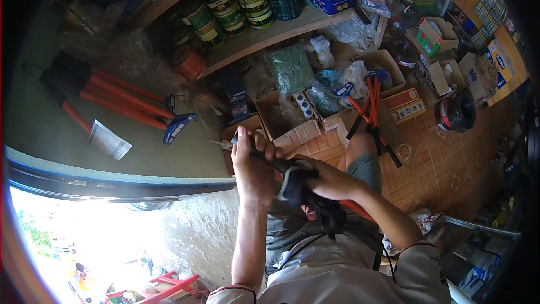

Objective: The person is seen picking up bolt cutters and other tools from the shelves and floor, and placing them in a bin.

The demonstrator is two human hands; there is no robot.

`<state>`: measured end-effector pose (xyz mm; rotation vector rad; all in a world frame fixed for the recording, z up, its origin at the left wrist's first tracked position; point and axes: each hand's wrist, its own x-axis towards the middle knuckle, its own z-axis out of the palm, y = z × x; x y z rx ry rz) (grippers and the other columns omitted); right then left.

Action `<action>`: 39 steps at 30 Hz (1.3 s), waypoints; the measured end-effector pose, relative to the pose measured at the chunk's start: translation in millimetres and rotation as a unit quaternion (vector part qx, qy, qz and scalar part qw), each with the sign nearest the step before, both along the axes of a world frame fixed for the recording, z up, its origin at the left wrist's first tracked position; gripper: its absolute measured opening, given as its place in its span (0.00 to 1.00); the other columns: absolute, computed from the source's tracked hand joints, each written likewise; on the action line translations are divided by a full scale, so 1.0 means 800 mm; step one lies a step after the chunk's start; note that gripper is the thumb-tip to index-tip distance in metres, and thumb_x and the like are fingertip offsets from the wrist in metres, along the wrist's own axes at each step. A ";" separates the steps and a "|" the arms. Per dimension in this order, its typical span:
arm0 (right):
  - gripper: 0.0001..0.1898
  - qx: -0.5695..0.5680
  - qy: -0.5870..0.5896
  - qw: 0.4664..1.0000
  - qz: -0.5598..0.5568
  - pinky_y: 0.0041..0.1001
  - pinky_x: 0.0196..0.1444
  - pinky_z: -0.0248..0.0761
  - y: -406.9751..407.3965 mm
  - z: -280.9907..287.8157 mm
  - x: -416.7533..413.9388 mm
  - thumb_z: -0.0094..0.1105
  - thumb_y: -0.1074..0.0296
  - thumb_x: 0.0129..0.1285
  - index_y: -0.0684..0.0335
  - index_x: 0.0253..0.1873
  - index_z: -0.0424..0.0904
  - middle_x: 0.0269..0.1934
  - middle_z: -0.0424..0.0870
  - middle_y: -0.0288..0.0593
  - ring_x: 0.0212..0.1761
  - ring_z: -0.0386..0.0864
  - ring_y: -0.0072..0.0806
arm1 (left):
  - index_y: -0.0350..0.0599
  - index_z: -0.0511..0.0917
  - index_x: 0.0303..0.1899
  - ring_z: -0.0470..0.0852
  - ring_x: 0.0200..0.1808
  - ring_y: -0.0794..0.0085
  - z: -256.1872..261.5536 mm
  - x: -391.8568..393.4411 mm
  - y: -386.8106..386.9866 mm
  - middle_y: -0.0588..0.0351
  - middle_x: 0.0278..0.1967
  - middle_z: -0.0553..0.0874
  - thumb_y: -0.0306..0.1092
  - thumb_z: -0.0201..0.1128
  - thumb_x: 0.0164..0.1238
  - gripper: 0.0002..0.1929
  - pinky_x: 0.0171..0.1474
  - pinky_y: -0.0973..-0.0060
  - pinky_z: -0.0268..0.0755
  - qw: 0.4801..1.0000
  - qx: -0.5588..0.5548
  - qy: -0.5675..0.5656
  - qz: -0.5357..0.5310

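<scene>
My left hand (255, 173) is wrapped around the dark, rod-like part of a black tool (270, 158), thumb raised on its far end. A pale pointed nozzle (223, 144) sticks out just beyond that hand. My right hand (327, 177) grips a bulky black part of the same dark object, in front of my lap; some of it is blurred. An orange-red bar (358, 210) shows under my right forearm, and whether it joins the black object I cannot tell. To the left, several orange-handled tools (126, 97) with black ends and blue tags lie on a green surface.
Paint cans (257, 6) stand on a wooden shelf (274, 36) ahead. Open cardboard boxes (295, 133) with plastic-wrapped goods sit below. More orange-handled tools (373, 105) lean by my knee. Black coils (457, 109) rest on the tiled floor (447, 164); a glass case (476, 240) is at the right.
</scene>
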<state>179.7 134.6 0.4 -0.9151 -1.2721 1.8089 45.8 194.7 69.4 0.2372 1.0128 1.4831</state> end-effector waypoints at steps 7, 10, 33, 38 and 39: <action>0.20 -0.018 0.069 0.995 0.069 0.35 0.39 0.78 -0.021 -0.041 -0.013 0.59 0.58 0.71 0.67 0.59 0.74 0.40 0.86 0.48 0.34 0.85 0.35 | 0.57 0.57 0.22 0.46 0.13 0.83 -0.010 -0.045 -0.022 0.71 0.13 0.52 0.55 0.49 0.85 0.27 0.16 0.79 0.44 0.945 0.196 -0.127 -0.228; 0.16 -0.206 0.274 0.902 0.262 0.31 0.28 0.75 -0.018 -0.093 -0.006 0.54 0.51 0.77 0.60 0.51 0.77 0.35 0.83 0.42 0.28 0.81 0.27 | 0.56 0.55 0.22 0.47 0.11 0.84 -0.035 -0.040 -0.012 0.71 0.12 0.52 0.54 0.46 0.86 0.27 0.14 0.79 0.44 0.846 0.308 -0.310 -0.306; 0.17 -0.330 0.346 0.835 0.274 0.26 0.24 0.66 -0.062 -0.087 -0.003 0.48 0.51 0.79 0.59 0.50 0.77 0.21 0.75 0.37 0.17 0.72 0.21 | 0.54 0.60 0.23 0.52 0.09 0.87 -0.066 -0.053 -0.023 0.71 0.11 0.58 0.40 0.49 0.83 0.21 0.14 0.82 0.49 0.768 0.348 -0.431 -0.323; 0.17 -0.051 0.018 0.997 0.051 0.32 0.34 0.75 -0.053 -0.042 -0.012 0.51 0.56 0.77 0.65 0.53 0.78 0.31 0.84 0.42 0.28 0.82 0.28 | 0.56 0.58 0.25 0.49 0.12 0.84 -0.057 -0.058 -0.037 0.72 0.13 0.54 0.42 0.46 0.85 0.21 0.17 0.81 0.50 0.893 0.231 -0.293 -0.252; 0.17 0.108 -0.015 0.994 -0.022 0.34 0.37 0.76 -0.051 -0.042 -0.014 0.52 0.57 0.76 0.66 0.56 0.78 0.33 0.85 0.43 0.32 0.83 0.29 | 0.56 0.58 0.25 0.49 0.12 0.84 -0.049 -0.053 -0.040 0.72 0.13 0.54 0.42 0.46 0.85 0.21 0.17 0.81 0.50 0.893 0.230 -0.295 -0.252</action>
